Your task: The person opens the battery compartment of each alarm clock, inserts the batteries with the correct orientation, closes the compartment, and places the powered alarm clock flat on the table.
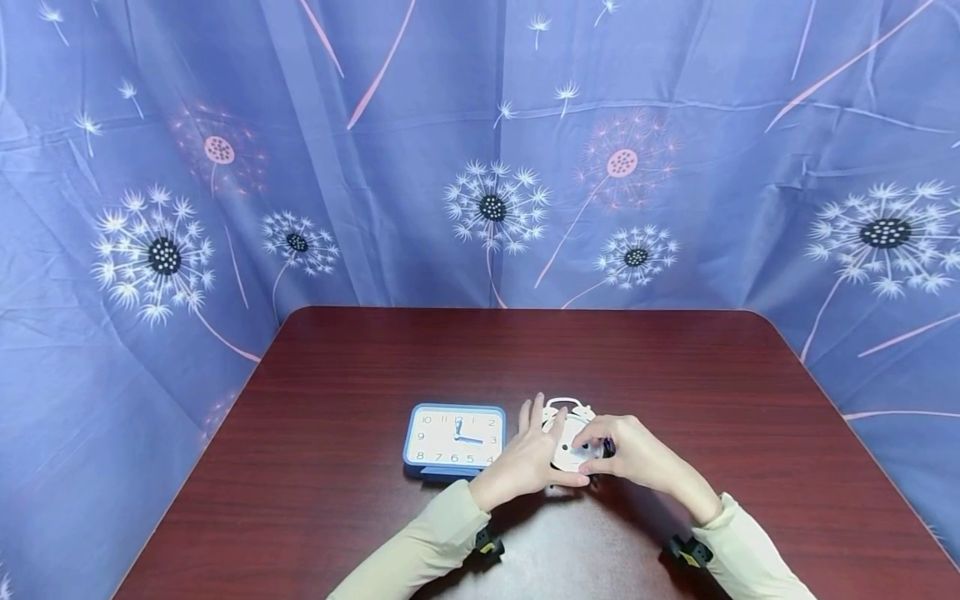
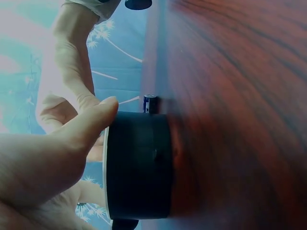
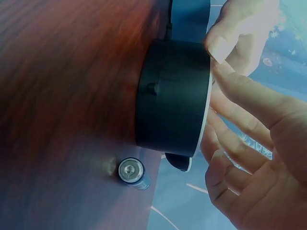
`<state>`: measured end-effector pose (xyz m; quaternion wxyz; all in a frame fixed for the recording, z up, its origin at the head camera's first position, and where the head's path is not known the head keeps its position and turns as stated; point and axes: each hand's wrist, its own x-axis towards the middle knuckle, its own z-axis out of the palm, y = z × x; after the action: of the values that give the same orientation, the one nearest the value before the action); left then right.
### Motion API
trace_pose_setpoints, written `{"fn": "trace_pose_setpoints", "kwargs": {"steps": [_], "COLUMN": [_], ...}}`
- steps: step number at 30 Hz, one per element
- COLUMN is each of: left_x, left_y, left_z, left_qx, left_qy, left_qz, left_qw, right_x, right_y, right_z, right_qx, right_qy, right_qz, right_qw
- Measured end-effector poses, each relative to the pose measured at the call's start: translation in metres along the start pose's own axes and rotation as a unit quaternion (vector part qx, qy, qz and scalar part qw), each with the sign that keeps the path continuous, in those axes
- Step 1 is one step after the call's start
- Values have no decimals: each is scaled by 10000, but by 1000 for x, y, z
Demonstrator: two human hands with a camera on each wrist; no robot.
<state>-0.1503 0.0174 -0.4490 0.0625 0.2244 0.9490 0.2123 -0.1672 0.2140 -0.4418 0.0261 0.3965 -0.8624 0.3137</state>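
A small twin-bell alarm clock [image 1: 567, 429] lies flat on the table, its white side up and its handle pointing away from me. From the side, its dark round body [image 2: 139, 165] shows under a white rim. My left hand [image 1: 525, 454] holds it at the left, thumb on the near rim and the other fingers spread. Bent over the white side from the right is my right hand [image 1: 637, 454], its thumb and fingers gripping near the lower rim [image 3: 209, 103]. A dark blue battery [image 3: 132, 171] rests on the table beside the clock, partly hidden by the right hand in the head view.
A blue rectangular clock [image 1: 455, 437] with a white dial stands left of my left hand, whose wrist overlaps its lower right corner. The dark red wooden table [image 1: 337, 358] ends against a blue dandelion-print curtain [image 1: 420, 167] at the back and sides.
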Motion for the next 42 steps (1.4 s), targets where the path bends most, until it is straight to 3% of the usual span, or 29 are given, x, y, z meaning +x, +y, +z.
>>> {"fn": "trace_pose_setpoints", "kwargs": {"steps": [8, 18, 21, 24, 31, 37, 42], "left_x": [3, 5, 6, 6, 5, 6, 5], "left_y": [-1, -3, -4, -4, -3, -3, -4], "left_z": [2, 6, 7, 7, 7, 6, 6], "left_qx": [82, 163, 198, 251, 261, 285, 204], "left_qy": [-24, 51, 73, 88, 305, 365, 313], "left_qz": [289, 469, 505, 536, 516, 572, 504], "left_qw": [9995, 9988, 9985, 9982, 9979, 9973, 9980], "right_x": [1, 3, 3, 3, 3, 4, 5], "right_y": [2, 2, 2, 2, -1, -8, -10], "right_z": [5, 8, 9, 10, 10, 12, 12], "right_qx": [-80, -92, -280, -847, -2050, -3029, -3482], "right_qy": [139, 136, 248, 436, 643, 695, 703], "right_qz": [-215, 147, 26, -245, -1059, -1685, -2138], "right_qw": [9996, 9998, 9993, 9951, 9709, 9354, 9100]}}
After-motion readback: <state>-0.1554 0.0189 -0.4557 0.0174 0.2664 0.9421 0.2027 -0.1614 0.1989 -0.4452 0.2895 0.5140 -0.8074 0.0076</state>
